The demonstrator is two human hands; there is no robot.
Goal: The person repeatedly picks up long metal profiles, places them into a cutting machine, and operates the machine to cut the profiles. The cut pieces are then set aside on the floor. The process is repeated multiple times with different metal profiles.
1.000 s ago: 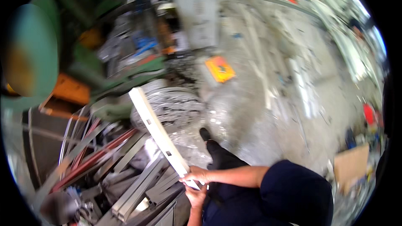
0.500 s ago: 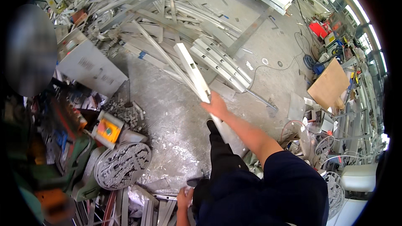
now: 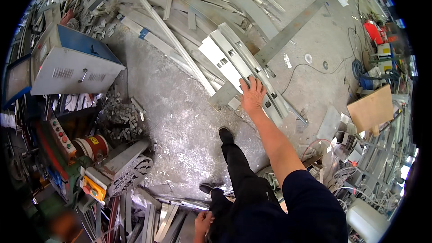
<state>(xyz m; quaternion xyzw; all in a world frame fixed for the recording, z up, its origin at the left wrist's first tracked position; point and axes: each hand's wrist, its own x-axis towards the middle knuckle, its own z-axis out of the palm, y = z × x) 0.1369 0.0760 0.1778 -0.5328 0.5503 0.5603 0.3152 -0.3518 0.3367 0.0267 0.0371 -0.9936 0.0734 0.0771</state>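
Note:
My right hand (image 3: pixel 253 94) reaches forward over a row of white metal profiles (image 3: pixel 227 56) with rectangular cut-outs. Its fingers are spread and touch the upper face of one profile; they are not wrapped round it. The profiles lie side by side, slanting from upper left to lower right, on top of flat metal strips. Low in the view, beside my dark trousers, hangs my left hand (image 3: pixel 204 222). Its fingers are curled in, and nothing shows in them.
Loose metal strips (image 3: pixel 173 45) cover the floor ahead. A grey cabinet (image 3: pixel 74 72) and a green machine with a yellow button box (image 3: pixel 93 190) stand at left. At right are a brown board (image 3: pixel 370 109) and a cable (image 3: pixel 310 64). Offcuts lie behind my feet.
The white profile that my right hand held raised now lies with the others in the row. My right fingers have loosened and spread on it. The view has turned; my left hand stays low.

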